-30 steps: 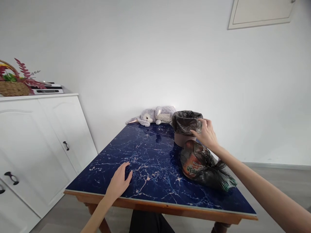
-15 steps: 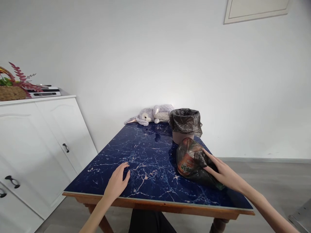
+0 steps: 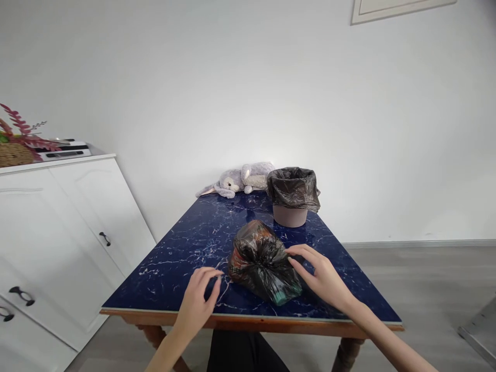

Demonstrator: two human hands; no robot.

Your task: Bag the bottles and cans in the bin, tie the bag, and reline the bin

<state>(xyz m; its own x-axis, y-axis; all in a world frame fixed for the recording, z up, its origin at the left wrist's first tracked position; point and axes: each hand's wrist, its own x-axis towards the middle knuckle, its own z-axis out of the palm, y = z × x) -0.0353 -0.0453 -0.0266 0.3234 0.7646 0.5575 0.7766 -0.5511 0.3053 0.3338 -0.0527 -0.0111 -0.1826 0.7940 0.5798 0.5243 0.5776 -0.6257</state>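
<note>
A filled black plastic bag (image 3: 260, 261) lies on the dark blue marbled table (image 3: 186, 248), near the front edge. My right hand (image 3: 323, 276) rests against the bag's right side with fingers spread. My left hand (image 3: 198, 299) hovers just left of the bag, fingers curled loosely and apart, holding nothing. Behind the bag stands a small round bin (image 3: 291, 196) lined with a black bag.
A grey plush rabbit (image 3: 238, 179) lies at the table's far end by the wall. A white cabinet (image 3: 58, 232) stands to the left, with a basket of red leaves (image 3: 15, 142) on top. Grey floor shows to the right.
My right hand left the bin's rim, came down onto the filled bag and slid it left toward the table's middle. My left hand shifted slightly right toward the bag.
</note>
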